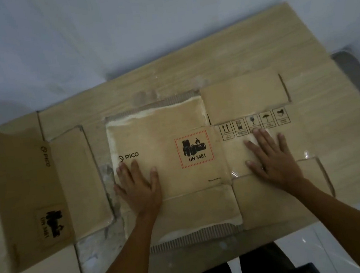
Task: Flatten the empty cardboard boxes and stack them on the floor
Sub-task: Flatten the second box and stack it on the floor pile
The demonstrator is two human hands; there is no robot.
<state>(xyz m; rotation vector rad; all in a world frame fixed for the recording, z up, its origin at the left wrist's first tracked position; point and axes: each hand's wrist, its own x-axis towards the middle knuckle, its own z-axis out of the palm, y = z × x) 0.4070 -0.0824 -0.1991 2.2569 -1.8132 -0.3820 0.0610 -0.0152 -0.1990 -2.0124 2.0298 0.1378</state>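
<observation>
Head view: flattened box [183,158] lies on the wooden table [210,55], long axis 9-to-3 o'clock. Left hand [138,185] and right hand [270,158] both splayed flat, palms pressing it, gripping nothing. Second box [31,185], partly upright, sits at 9 o'clock, nearer the left hand. Floor lies toward 6 o'clock; table edge intervenes.

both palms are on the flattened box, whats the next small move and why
Probably lift the flat box off the table toward the floor: both hands, left and right, press it open-palmed and its flaps already lie flat.
</observation>
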